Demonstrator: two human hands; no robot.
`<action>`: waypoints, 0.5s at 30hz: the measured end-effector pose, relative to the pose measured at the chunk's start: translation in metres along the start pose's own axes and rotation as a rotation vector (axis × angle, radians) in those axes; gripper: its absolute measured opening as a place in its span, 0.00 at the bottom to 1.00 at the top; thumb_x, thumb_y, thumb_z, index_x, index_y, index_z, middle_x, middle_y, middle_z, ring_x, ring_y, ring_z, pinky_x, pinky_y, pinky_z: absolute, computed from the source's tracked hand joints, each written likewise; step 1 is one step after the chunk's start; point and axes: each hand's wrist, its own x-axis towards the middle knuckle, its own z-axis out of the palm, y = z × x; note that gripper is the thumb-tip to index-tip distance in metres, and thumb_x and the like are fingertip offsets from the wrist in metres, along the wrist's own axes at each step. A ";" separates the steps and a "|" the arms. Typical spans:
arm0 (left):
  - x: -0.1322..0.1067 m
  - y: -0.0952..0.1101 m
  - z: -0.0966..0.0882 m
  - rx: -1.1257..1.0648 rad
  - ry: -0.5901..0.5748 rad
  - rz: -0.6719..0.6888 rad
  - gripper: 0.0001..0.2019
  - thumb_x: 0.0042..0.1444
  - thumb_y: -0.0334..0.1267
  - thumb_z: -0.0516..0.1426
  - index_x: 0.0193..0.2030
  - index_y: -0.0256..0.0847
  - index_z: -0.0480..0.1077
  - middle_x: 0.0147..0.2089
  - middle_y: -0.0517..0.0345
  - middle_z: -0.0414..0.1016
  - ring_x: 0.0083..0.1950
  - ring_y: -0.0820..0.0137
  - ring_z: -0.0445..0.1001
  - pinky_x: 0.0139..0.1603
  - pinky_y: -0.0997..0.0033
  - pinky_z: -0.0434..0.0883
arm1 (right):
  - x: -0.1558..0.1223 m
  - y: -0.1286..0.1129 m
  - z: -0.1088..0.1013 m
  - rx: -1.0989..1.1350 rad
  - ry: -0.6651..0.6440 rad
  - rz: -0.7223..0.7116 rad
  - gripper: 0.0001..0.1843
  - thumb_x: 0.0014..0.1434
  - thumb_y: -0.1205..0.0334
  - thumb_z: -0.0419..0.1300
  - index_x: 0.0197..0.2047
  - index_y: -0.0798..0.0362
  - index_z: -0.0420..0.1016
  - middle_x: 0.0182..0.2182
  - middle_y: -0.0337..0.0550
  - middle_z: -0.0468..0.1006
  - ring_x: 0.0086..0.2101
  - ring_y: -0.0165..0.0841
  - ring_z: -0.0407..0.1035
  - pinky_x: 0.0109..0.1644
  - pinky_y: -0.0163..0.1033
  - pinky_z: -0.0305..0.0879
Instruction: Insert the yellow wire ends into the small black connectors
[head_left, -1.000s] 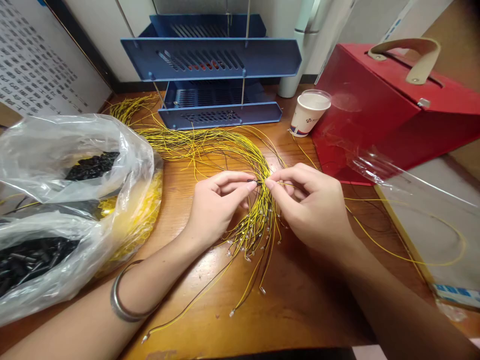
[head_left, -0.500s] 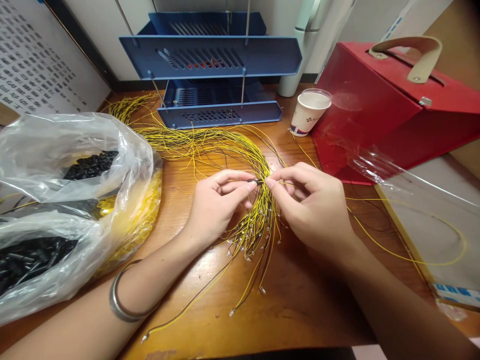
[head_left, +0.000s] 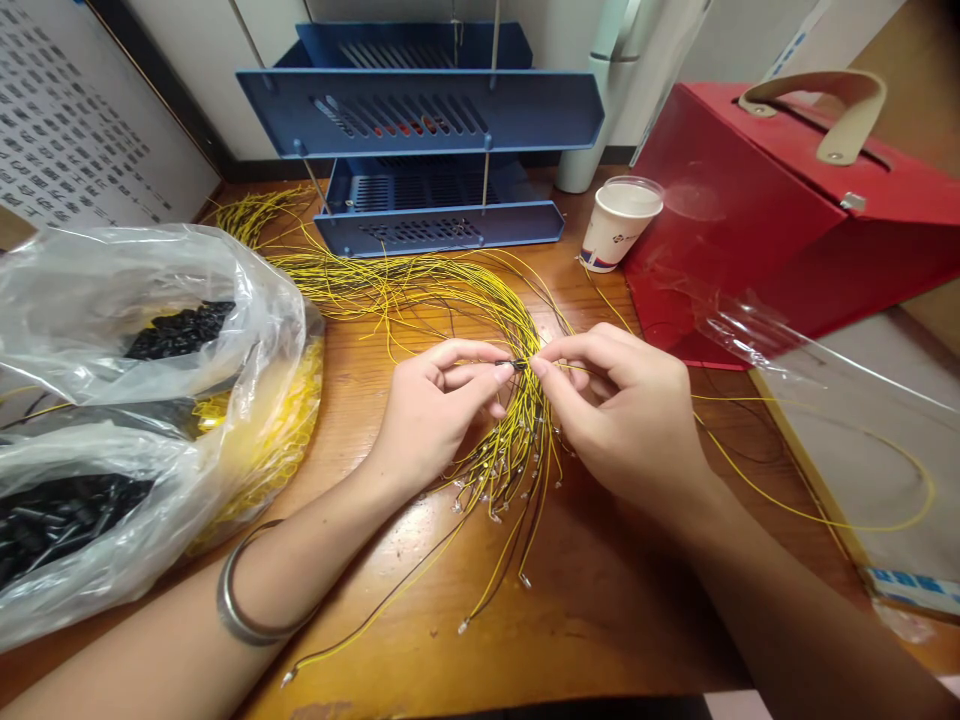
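Observation:
My left hand (head_left: 435,405) pinches a small black sleeve (head_left: 514,365) between thumb and forefinger over the wooden desk (head_left: 600,610). My right hand (head_left: 622,410) pinches a thin yellow wire (head_left: 750,480) right at the sleeve's end, fingertips almost touching the left hand's. Under both hands lies a curved bundle of yellow and dark wires (head_left: 487,300) with small metal tips fanned out toward me. A metal bangle (head_left: 240,610) sits on my left wrist.
A clear plastic bag (head_left: 135,400) with black sleeves and yellow wires lies at left. A blue stacked letter tray (head_left: 420,110) stands at the back, a paper cup (head_left: 619,222) beside it. A red box with a tan handle (head_left: 780,200) and clear plastic film (head_left: 847,400) occupy the right.

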 end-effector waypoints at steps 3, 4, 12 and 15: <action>0.000 0.000 0.000 0.020 0.007 0.010 0.09 0.51 0.35 0.66 0.37 0.37 0.73 0.21 0.64 0.75 0.23 0.78 0.73 0.24 0.82 0.67 | 0.000 0.000 0.000 0.003 -0.004 -0.003 0.04 0.55 0.70 0.62 0.31 0.53 0.77 0.21 0.34 0.64 0.21 0.24 0.56 0.26 0.34 0.55; -0.001 0.000 0.000 0.025 0.008 0.012 0.08 0.51 0.35 0.66 0.37 0.36 0.73 0.21 0.64 0.75 0.23 0.78 0.73 0.24 0.83 0.67 | 0.000 0.000 0.000 0.004 -0.006 -0.004 0.04 0.54 0.70 0.62 0.31 0.53 0.77 0.21 0.34 0.64 0.21 0.24 0.56 0.26 0.34 0.55; 0.002 -0.001 -0.003 0.013 -0.028 -0.022 0.09 0.53 0.38 0.65 0.39 0.36 0.74 0.22 0.61 0.77 0.22 0.79 0.72 0.25 0.83 0.69 | 0.000 -0.004 -0.001 -0.041 0.034 -0.095 0.04 0.55 0.71 0.61 0.31 0.54 0.77 0.20 0.34 0.65 0.21 0.25 0.58 0.26 0.34 0.56; 0.003 -0.002 -0.005 -0.016 -0.040 -0.043 0.10 0.53 0.39 0.65 0.40 0.37 0.74 0.22 0.60 0.77 0.22 0.78 0.73 0.25 0.82 0.71 | 0.001 -0.006 -0.002 -0.086 0.071 -0.165 0.04 0.55 0.71 0.61 0.31 0.55 0.76 0.20 0.35 0.66 0.21 0.25 0.59 0.27 0.34 0.56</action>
